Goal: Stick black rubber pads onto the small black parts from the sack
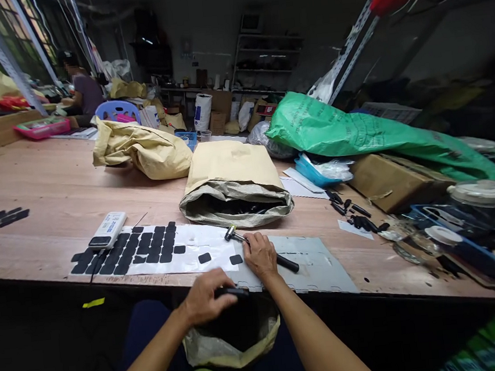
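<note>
My left hand (208, 297) is closed round a short black piece, rounded like a handle (234, 292), above the mouth of an open paper sack (235, 356) at my lap. On the grey board (320, 260) at the table's front edge, my right hand (261, 258) is closed over the middle of a small hammer. The hammer's metal head (230, 232) points left and its black grip (287, 262) sticks out to the right. Several black rounded-square pads (148, 244) lie in rows on a white sheet (197, 237), with a few loose pads nearer my hands.
Behind the board, a paper sack (232, 163) lies with its mouth facing me and dark items inside. A digital device (110, 229) stands left. Black parts (360, 221), a cardboard box (396, 180) and a green sack (356, 131) occupy the right. Another person (83, 90) sits far left.
</note>
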Available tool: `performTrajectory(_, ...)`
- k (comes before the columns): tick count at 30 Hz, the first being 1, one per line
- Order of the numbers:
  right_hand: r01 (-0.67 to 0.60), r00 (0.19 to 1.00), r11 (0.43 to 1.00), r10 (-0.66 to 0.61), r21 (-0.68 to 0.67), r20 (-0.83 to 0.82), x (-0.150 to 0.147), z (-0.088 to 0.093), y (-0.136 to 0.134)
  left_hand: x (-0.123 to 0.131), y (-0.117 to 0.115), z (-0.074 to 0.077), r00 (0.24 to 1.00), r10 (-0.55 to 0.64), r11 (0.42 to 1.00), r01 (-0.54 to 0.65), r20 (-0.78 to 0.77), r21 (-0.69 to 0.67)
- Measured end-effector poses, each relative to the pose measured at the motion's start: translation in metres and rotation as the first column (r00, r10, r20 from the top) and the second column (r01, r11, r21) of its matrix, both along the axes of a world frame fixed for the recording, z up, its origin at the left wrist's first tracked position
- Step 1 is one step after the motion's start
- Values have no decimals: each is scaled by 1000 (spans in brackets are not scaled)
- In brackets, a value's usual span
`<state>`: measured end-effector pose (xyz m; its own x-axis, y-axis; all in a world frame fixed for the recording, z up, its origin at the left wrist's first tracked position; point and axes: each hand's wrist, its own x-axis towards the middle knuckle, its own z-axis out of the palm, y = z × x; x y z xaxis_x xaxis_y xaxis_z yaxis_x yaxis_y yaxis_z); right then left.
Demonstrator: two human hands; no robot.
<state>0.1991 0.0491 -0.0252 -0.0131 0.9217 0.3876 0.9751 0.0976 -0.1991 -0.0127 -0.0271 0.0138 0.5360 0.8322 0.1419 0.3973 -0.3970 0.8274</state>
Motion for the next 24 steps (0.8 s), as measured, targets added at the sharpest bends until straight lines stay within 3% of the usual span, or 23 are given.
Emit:
performTrajectory(3,-1,1000,1000,1,1,-3,0,0,0,10,-43,-25,987,-111,978,87,-115,-192)
performTrajectory(7,-7,1000,1000,7,5,-4,0,0,0,20,-62,-75,923,-13,934,-126,-384,-335)
performTrajectory(10,-11,1000,1000,11,17,-4,1,-1,0,21,-57,-92,860,23,917,-221,-510,-331)
performTrajectory(13,-11,1000,1000,11,23,3,1,-2,0,19,-47,-74,845,-96,918,-129,-526,-375)
performTrajectory(16,-10,1000,999,10,32,21,0,-2,0,20,-21,-33,910,-317,818,119,-267,-563)
performTrajectory(18,-11,999,999,10,41,37,0,-2,-1,24,12,-4,951,-308,761,222,-37,-610)
performTrajectory(19,-11,999,999,9,45,43,0,-2,-1,26,34,8,972,-231,798,206,27,-567)
performTrajectory(21,-12,999,999,10,45,45,0,-2,-1,30,84,25,998,20,914,8,65,-405)
performTrajectory(22,-14,999,999,12,43,39,0,-2,-1,31,110,29,980,195,939,-174,44,-298)
performTrajectory(24,-19,1000,999,19,37,18,1,-2,0,31,160,30,865,490,858,-500,-106,-114)
